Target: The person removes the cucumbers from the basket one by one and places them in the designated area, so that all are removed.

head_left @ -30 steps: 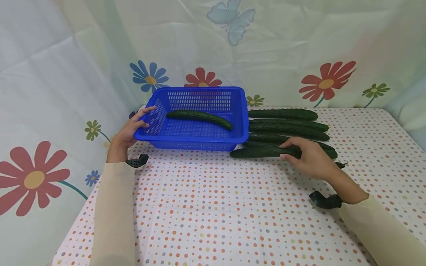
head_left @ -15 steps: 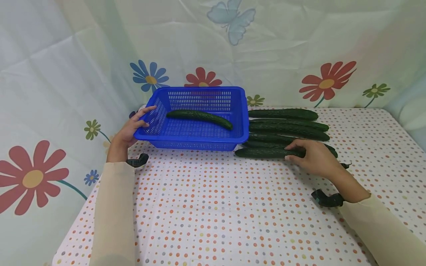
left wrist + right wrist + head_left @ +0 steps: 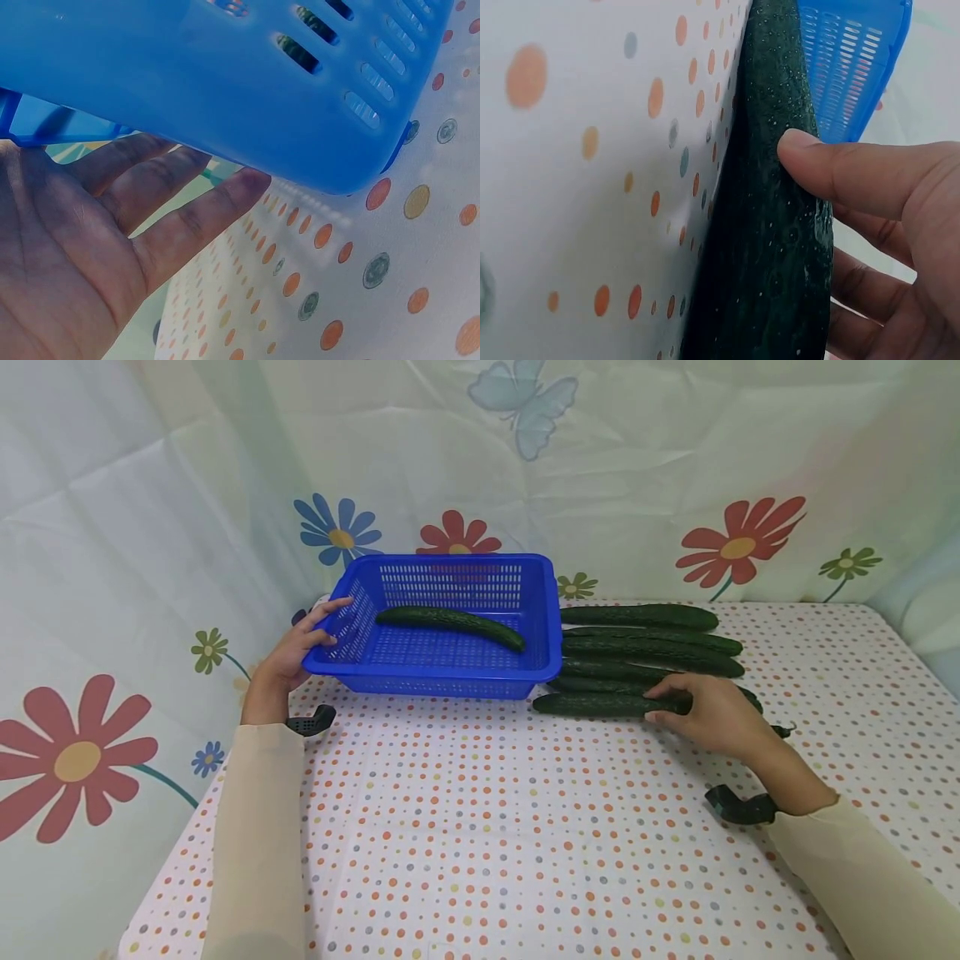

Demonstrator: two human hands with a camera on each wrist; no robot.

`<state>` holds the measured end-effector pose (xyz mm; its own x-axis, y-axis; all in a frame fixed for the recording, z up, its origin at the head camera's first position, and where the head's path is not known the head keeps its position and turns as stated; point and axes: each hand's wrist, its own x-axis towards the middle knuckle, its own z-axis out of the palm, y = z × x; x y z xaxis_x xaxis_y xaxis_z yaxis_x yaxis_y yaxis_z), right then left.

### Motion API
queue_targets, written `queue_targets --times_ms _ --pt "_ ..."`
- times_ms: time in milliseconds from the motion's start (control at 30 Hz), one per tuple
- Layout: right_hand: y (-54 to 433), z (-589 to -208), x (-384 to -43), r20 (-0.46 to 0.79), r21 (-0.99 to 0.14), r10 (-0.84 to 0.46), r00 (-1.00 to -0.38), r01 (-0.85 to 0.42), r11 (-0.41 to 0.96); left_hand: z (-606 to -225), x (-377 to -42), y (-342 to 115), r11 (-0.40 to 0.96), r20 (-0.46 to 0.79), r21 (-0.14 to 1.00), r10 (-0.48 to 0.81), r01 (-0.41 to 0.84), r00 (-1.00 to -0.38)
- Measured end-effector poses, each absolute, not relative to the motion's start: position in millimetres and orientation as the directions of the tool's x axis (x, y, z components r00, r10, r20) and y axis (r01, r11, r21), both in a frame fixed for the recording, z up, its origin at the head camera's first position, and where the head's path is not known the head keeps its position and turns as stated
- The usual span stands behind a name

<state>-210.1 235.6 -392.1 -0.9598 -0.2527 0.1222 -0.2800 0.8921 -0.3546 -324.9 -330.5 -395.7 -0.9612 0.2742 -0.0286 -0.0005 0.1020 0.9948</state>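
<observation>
The right hand [image 3: 712, 717] curls thumb and fingers around the nearest cucumber [image 3: 600, 704], which lies on the dotted tablecloth [image 3: 525, 827] just right of the blue basket [image 3: 450, 681]. The left hand [image 3: 296, 647], fingers straight, steadies the basket's left wall. The step looks like grasping; next calls for lifting it over the rim beside the cucumber already inside [image 3: 450, 625].

Glossy perforated plastic basket [image 3: 442, 672], bumpy matt-skinned cucumber [image 3: 592, 704], smooth dotted tablecloth [image 3: 487, 827].

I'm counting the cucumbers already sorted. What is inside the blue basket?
One cucumber lies slantwise on the floor of the blue basket. Its near wall hides a strip of the floor, so anything small lying there cannot be seen.
</observation>
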Motion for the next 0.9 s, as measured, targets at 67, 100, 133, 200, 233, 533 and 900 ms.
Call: queue_targets --times_ms 67,100,133,200,233,533,900 --pt "234.6 -392.8 -210.5 0.119 -0.344 -0.251 -0.961 -0.277 0.897 -395.7 -324.8 -330.3 0.1 -0.028 0.995 0.275 0.0 -0.961" --pt "234.0 -393.3 -210.8 0.117 -0.343 -0.254 -0.96 -0.279 0.897 -395.6 -324.7 -330.2 0.097 -0.027 0.995 0.276 0.0 -0.961" --pt "233.5 -393.8 -211.0 0.115 -0.345 -0.257 -0.959 -0.282 0.895 -395.5 -324.6 -330.0 0.095 -0.026 0.995 0.278 0.001 -0.96" --pt "232.6 -394.9 -211.4 0.117 -0.341 -0.265 -0.957 -0.289 0.894 -395.1 -324.3 -329.9 0.094 -0.023 0.996 0.283 0.004 -0.959" --pt "232.4 -395.5 -211.5 0.118 -0.341 -0.271 -0.955 -0.295 0.893 -394.9 -324.2 -329.8 0.092 -0.022 0.996 0.284 0.004 -0.958" --pt "233.2 -398.7 -212.7 0.147 -0.265 -0.289 -0.946 -0.319 0.91 -394.0 -324.9 -329.4 0.09 -0.015 0.996 0.291 0.012 -0.956" --pt "232.7 -399.2 -213.6 0.107 -0.257 -0.263 -0.959 -0.282 0.924 -395.2 -324.4 -329.4 0.108 -0.023 0.994 0.278 0.007 -0.96"
